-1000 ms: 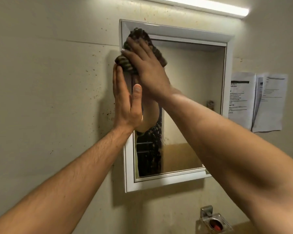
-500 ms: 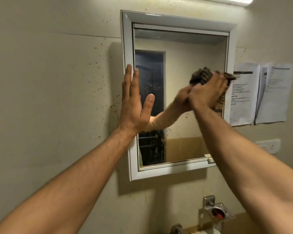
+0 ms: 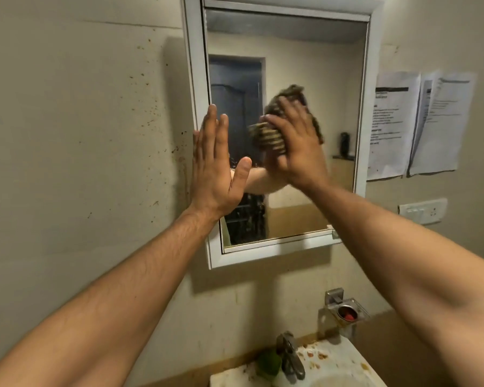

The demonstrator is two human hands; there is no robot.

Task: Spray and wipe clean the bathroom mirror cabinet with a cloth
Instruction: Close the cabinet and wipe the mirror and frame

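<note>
The white-framed mirror cabinet (image 3: 366,79) hangs on the beige wall ahead of me. My left hand (image 3: 215,166) lies flat, fingers straight, against the left edge of its frame and glass. My right hand (image 3: 296,143) presses a bunched dark striped cloth (image 3: 271,132) onto the middle of the mirror glass, fingers spread over the cloth. The cloth and hand are motion-blurred. The mirror reflects my forearm and a dark doorway.
Two printed paper sheets (image 3: 419,121) are stuck to the wall right of the cabinet, with a white switch plate (image 3: 422,210) below them. Under the cabinet are a metal soap holder (image 3: 344,311), a tap (image 3: 291,356) and a stained white sink (image 3: 333,361). The wall at left is speckled.
My right hand swept the cloth from the mirror's top left to its right side, then back to the middle. My left hand stayed on the left frame edge. The view tilted down, revealing the sink.
</note>
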